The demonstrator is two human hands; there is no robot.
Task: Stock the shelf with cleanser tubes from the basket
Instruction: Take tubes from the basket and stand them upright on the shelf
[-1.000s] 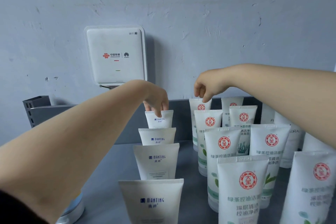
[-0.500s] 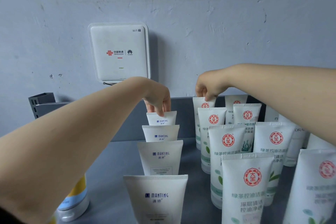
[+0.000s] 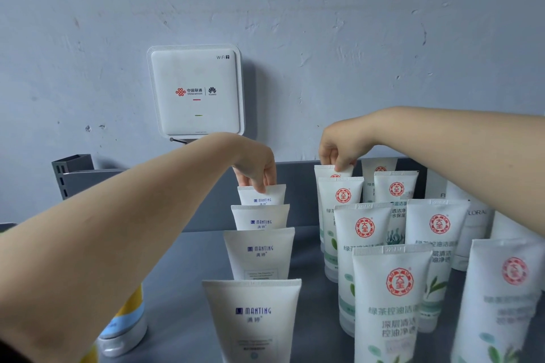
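Note:
Two rows of white cleanser tubes stand upright on the grey shelf (image 3: 188, 268). My left hand (image 3: 256, 169) reaches to the back of the left row and pinches the top edge of the rearmost Manting tube (image 3: 262, 196). My right hand (image 3: 339, 146) pinches the top edge of the rearmost red-logo tube (image 3: 324, 171) in the neighbouring row. Both tubes stand on the shelf close to its back panel. The basket is out of view.
More red-logo tubes (image 3: 392, 300) crowd the right half of the shelf. A white router (image 3: 196, 91) hangs on the wall behind. A bottle with a yellow and blue label (image 3: 126, 324) stands at the lower left. The shelf's grey back panel (image 3: 295, 186) rises behind the rows.
My right hand has come down from just above the rearmost red-logo tube and now pinches its top. My left hand has stayed on the rearmost Manting tube.

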